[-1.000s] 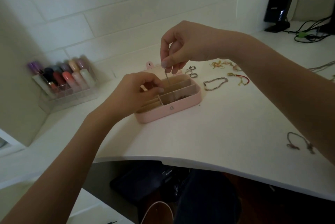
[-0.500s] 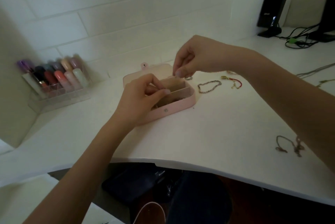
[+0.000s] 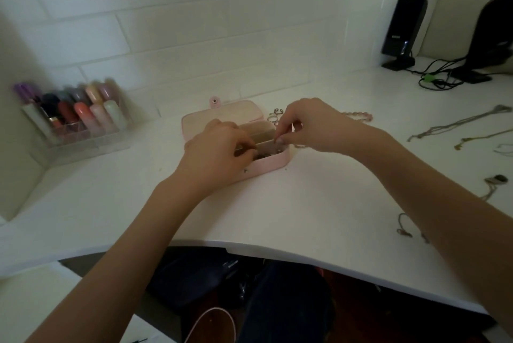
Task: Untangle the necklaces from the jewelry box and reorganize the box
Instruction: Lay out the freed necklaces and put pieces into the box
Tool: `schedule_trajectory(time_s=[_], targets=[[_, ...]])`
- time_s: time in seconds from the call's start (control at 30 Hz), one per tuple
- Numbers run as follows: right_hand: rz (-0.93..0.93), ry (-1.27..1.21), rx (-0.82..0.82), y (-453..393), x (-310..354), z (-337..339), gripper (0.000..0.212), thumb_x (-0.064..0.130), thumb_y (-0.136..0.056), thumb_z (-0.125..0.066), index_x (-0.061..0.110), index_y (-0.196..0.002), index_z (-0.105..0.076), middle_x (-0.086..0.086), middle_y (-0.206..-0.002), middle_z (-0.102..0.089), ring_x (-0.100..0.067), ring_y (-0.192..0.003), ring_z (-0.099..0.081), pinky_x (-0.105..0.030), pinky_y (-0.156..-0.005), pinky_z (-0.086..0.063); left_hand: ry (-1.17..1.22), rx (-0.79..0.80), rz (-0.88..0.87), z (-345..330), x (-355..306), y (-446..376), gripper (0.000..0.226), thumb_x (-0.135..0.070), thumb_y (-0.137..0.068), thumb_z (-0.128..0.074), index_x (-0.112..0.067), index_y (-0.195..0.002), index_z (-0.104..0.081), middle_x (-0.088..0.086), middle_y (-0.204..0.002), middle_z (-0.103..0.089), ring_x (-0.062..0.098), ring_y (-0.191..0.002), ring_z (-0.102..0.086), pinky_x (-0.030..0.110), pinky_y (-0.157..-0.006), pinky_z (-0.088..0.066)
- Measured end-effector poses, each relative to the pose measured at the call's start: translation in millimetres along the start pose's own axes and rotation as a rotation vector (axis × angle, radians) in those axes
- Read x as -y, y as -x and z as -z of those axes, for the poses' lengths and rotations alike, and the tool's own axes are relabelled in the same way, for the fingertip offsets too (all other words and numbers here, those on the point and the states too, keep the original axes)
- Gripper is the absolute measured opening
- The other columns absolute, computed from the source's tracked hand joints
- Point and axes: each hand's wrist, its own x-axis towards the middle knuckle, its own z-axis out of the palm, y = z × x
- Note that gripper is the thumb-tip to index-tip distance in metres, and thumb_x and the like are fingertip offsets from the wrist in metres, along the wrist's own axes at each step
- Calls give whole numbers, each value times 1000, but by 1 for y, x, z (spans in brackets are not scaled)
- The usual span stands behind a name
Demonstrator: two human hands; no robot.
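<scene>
The pink jewelry box lies open on the white desk, its lid flat behind it. A dark tangle of chains sits in the front compartment. My left hand covers the box's left half, thumb and forefinger pinched together at the tangle. My right hand reaches in from the right, its fingertips pinching a thin chain at the compartment's right end; the chain itself is barely visible. Untangled necklaces lie spread out at the far right.
Rings and a pink beaded bracelet lie behind the box. A pendant necklace and a bracelet rest at the right. A clear organizer of bottles stands left. A black speaker and cables are at the back right.
My right hand has come down from above the box, where it held a thin chain up, to the front compartment's right end. My left hand stays over the box.
</scene>
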Motion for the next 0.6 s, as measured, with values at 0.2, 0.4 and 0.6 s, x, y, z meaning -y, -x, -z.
schedule_trajectory(time_s=[0.2,0.4,0.6], targets=[[-131,-131,-40,56,-19,35,13,15,-84,-71,26,-88,-76,16,-77,-69,12,-71,-61,-3,-66,-40,123,40,-141,-18,-35,4,26,-28,-92,-55,-9,-84,-70,-4,-84,-64,13,-78,-54,36,-74,-43],[-316,-37,-106,169,-40,58,26,20,-87,-65,42,-99,-68,21,-105,-67,8,-100,-61,-4,-90,-40,178,17,-32,-30,-37,5,18,-10,-88,-57,-8,-78,-72,5,-85,-71,21,-79,-63,31,-73,-41],[-384,138,180,215,-38,35,55,43,-96,-40,30,-148,-24,18,-153,-15,5,-139,-3,-2,-105,4,179,34,-87,-36,-74,24,22,-16,-80,-46,-6,-68,-61,6,-73,-62,25,-71,-57,37,-64,-39]])
